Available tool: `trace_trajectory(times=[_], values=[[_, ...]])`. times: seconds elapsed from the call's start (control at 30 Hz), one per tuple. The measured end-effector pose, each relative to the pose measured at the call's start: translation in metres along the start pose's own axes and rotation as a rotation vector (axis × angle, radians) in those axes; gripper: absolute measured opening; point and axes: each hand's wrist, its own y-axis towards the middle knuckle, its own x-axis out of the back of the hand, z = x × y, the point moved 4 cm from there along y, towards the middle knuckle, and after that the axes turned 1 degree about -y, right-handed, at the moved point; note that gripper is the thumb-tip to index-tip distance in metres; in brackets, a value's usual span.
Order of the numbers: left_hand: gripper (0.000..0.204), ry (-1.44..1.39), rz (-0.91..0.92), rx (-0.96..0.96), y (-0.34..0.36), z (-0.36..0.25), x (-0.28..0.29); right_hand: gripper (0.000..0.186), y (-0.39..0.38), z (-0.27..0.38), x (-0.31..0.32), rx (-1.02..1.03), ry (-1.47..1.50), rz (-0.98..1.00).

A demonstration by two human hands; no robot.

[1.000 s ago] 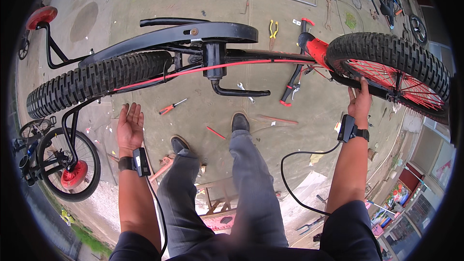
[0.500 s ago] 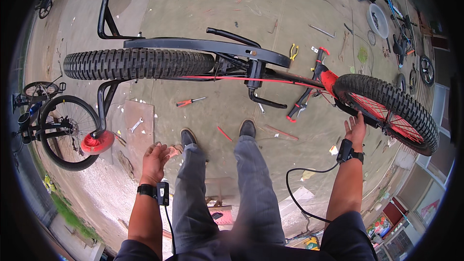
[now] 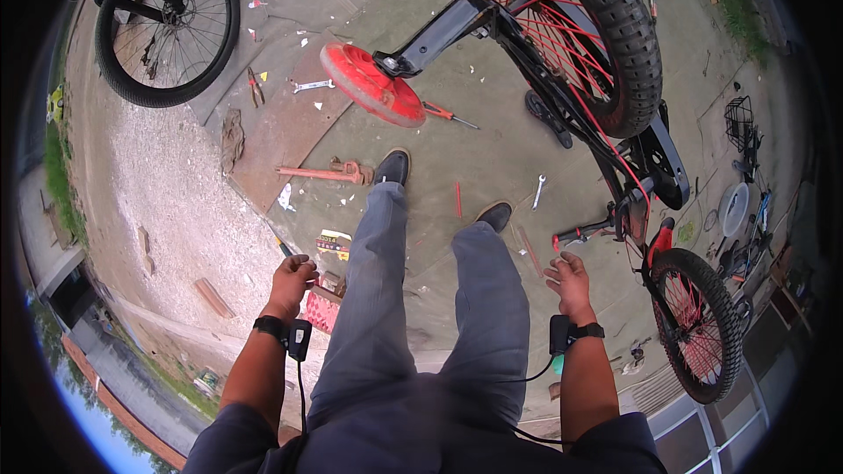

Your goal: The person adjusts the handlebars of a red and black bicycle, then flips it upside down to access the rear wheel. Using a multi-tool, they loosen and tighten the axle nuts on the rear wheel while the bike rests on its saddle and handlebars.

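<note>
My left hand (image 3: 294, 283) hangs in the air left of my legs, its fingers loosely curled with nothing visible in them. Right of my legs my right hand (image 3: 571, 283) is raised, fingers bent and slightly apart, touching nothing. A small black bicycle (image 3: 606, 154) with red spokes stands beyond it, to the far right. Its knobbly rear tyre (image 3: 634, 44) is at the top, and its front wheel (image 3: 700, 325) is at the right. A red stabiliser wheel (image 3: 376, 86) sticks out on a black bracket (image 3: 439, 31).
Around my feet lie a red pipe wrench (image 3: 325, 173), a spanner (image 3: 313, 86), pliers (image 3: 255, 88), a screwdriver (image 3: 450, 115), another spanner (image 3: 538, 192) and a red rod (image 3: 457, 199). Another bicycle's wheel (image 3: 230, 26) stands at upper left; a pale basin (image 3: 734, 209) is far right.
The view has turned, and the bicycle now appears slanting down the right side. My right hand has come away from beside the front wheel; both hands are now near my legs.
</note>
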Motion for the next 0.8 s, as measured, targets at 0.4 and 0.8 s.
trace_trajectory(times=[0.4,0.8], values=[[0.040,-0.230,0.036,0.177,-0.005,0.113,0.020,0.042,-0.020,0.081,-0.139,0.016,-0.417,0.262],[0.045,-0.330,0.036,0.192,-0.031,0.140,0.011,0.037,-0.023,0.081,-0.141,0.051,-0.498,0.295]])
